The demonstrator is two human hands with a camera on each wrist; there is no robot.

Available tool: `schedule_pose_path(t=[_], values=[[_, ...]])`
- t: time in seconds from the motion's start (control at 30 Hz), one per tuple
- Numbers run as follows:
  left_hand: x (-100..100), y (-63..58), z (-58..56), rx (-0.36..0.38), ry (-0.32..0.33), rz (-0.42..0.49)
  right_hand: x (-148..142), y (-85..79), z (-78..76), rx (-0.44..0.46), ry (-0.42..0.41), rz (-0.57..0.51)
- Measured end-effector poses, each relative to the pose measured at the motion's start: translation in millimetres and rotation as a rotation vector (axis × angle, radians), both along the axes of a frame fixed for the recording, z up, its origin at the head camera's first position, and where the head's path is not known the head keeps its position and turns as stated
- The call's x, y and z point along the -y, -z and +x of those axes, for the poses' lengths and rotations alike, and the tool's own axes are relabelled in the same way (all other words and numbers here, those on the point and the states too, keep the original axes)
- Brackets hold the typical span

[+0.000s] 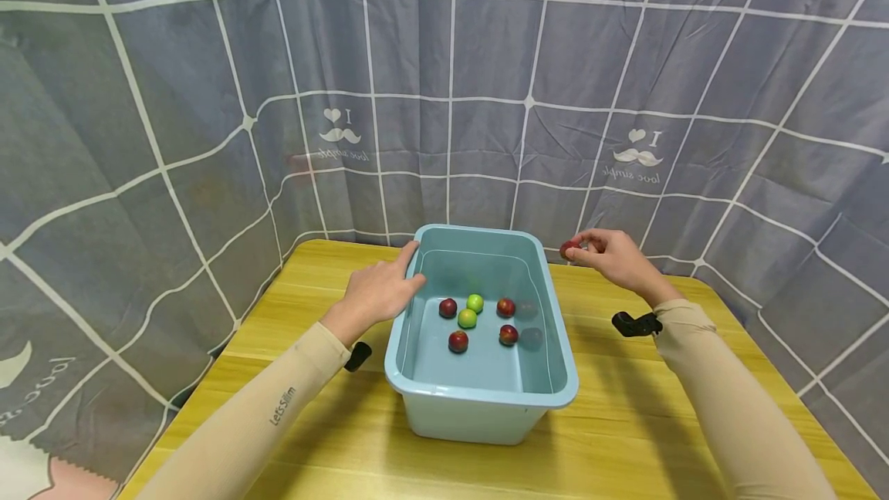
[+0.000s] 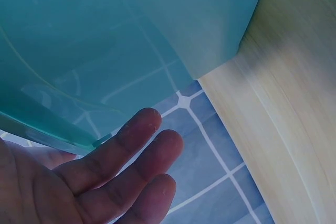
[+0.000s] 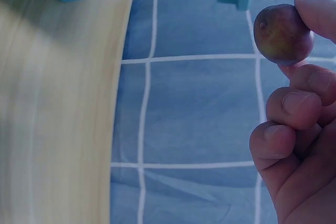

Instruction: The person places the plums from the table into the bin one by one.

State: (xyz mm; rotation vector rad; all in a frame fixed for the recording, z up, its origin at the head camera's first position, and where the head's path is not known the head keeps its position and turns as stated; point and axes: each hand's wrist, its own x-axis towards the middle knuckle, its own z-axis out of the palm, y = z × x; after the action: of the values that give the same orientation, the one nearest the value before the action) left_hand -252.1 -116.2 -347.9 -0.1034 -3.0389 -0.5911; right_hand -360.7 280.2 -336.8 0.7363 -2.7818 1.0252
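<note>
A light-blue plastic tub (image 1: 481,390) stands upright on the wooden table, with several dark red plums (image 1: 458,342) and two small round green fruits (image 1: 468,318) scattered on its floor. My left hand (image 1: 380,288) holds the tub's left rim near the far corner, thumb over the inner side. In the left wrist view, three fingers (image 2: 142,169) extend loosely outside the wall. Beyond the tub's right side, my right hand (image 1: 614,257) pinches a dark red plum (image 3: 283,34) between thumb and index finger, the other fingers curled. That plum hangs above the table's far edge, apart from the tub.
The yellow wood-grain table (image 1: 333,430) extends to both sides of the tub. A grey curtain (image 1: 486,137) with white grid lines hangs behind its far edge and at the sides. Black straps (image 1: 637,324) sit at both wrists.
</note>
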Motion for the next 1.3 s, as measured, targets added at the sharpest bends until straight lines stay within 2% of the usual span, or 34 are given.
schedule_pose_path(t=[0.43, 0.93, 1.3], values=[[0.2, 2.1, -0.9, -0.003, -0.005, 0.0, 16.7, -24.2, 4.7, -0.083, -0.042, 0.026], [0.7, 2.4, 0.4, -0.002, -0.004, 0.007, 38.7, -46.7, 9.0, -0.086, -0.111, 0.083], [0.4, 1.8, 0.2, -0.004, 0.002, 0.02, 64.1, -57.1, 15.1, -0.076, -0.168, 0.125]])
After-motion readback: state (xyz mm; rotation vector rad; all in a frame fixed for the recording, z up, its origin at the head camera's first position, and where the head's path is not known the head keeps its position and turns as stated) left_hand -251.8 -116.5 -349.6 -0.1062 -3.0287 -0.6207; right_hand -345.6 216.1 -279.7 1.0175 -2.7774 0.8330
